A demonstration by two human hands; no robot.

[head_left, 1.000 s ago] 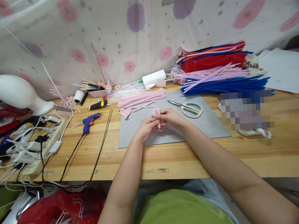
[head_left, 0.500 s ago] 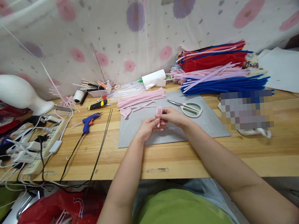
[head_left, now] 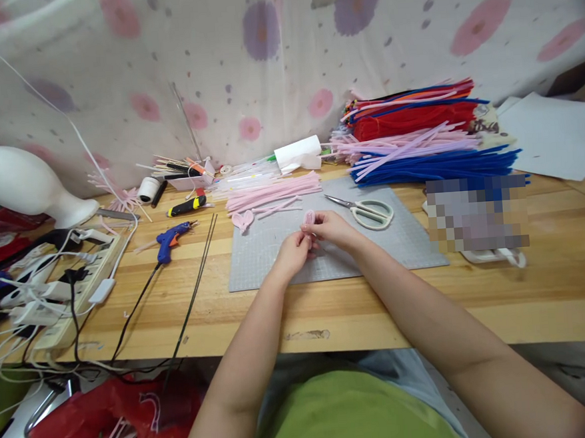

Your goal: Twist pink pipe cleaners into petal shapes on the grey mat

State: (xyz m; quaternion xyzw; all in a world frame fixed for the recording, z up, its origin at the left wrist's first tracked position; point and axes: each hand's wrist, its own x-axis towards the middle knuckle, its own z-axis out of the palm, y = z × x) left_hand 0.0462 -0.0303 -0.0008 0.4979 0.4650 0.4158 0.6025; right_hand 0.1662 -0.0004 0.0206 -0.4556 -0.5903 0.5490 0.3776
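Note:
A pale pink pipe cleaner [head_left: 309, 216], bent into a narrow loop, stands up between my two hands over the grey cutting mat [head_left: 395, 255]. My right hand [head_left: 334, 231] pinches its lower part between thumb and fingers. Just below, my left hand [head_left: 293, 253] closes on the bottom end, which the fingers mostly hide. To the left on the mat lies a finished-looking pink looped piece [head_left: 243, 221]. Beyond it is a bundle of straight pink pipe cleaners [head_left: 275, 192]. Scissors [head_left: 372, 215] with pale handles lie to the right, apart from my hands.
Left of the mat are thin dark wires [head_left: 197, 289], a blue glue gun [head_left: 166, 242], a utility knife [head_left: 186, 206] and a crowded power strip [head_left: 95, 266]. Blue pipe cleaners [head_left: 434, 167] and other colours are piled at the back right. A red bag [head_left: 106, 419] hangs below the table edge.
My left hand has turned so its back faces up more, and its fingers have closed in around the loop's lower end. The loop sits lower in my right fingers. The view has shifted slightly.

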